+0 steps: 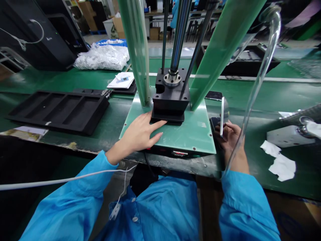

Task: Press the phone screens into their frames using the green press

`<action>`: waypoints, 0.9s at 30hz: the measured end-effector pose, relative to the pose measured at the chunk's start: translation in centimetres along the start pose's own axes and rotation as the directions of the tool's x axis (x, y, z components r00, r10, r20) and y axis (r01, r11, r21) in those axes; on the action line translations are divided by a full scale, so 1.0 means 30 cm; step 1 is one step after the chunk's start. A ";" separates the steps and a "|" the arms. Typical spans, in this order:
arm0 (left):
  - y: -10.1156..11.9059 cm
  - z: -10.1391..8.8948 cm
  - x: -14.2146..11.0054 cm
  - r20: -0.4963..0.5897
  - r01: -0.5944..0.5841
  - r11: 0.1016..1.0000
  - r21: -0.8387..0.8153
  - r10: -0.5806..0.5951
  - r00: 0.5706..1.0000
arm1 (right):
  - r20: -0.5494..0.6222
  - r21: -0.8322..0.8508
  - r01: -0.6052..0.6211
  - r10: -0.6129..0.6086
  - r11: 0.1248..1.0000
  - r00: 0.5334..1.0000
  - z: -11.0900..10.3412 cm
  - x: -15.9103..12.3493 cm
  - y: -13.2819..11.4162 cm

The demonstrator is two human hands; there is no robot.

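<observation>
A press with a black block stands in front of me on a pale green base plate. My left hand lies at its left front corner with fingers apart, the index finger touching the black piece under the block. To the right of the base plate, my right hand grips a thin slab with a silver edge, which looks like a smartphone, held upright on its side. Below and behind it a dark, glossy flat piece lies on the bench, partly hidden by the hand.
A black compartment tray sits at left. Papers and a bag of white plastic lie behind. A clear hose hangs past my right hand. Scraps of white paper and a white device are at right.
</observation>
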State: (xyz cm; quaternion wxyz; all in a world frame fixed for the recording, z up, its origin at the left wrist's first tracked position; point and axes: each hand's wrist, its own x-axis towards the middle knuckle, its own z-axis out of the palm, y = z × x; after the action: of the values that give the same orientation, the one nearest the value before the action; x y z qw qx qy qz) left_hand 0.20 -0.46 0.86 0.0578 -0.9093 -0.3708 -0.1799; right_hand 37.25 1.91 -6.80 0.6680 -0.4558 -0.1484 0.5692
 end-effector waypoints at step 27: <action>0.001 -0.004 -0.001 0.033 0.032 0.999 -0.026 -0.031 0.999 | -0.026 0.015 -0.017 0.018 1.000 1.000 -0.003 0.016 0.004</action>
State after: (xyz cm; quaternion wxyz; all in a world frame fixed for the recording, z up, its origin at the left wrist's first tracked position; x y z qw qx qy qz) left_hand 0.17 -0.52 0.97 0.0365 -0.9069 -0.3835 -0.1708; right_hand 37.38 2.28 -7.11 0.6683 -0.4594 -0.1314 0.5702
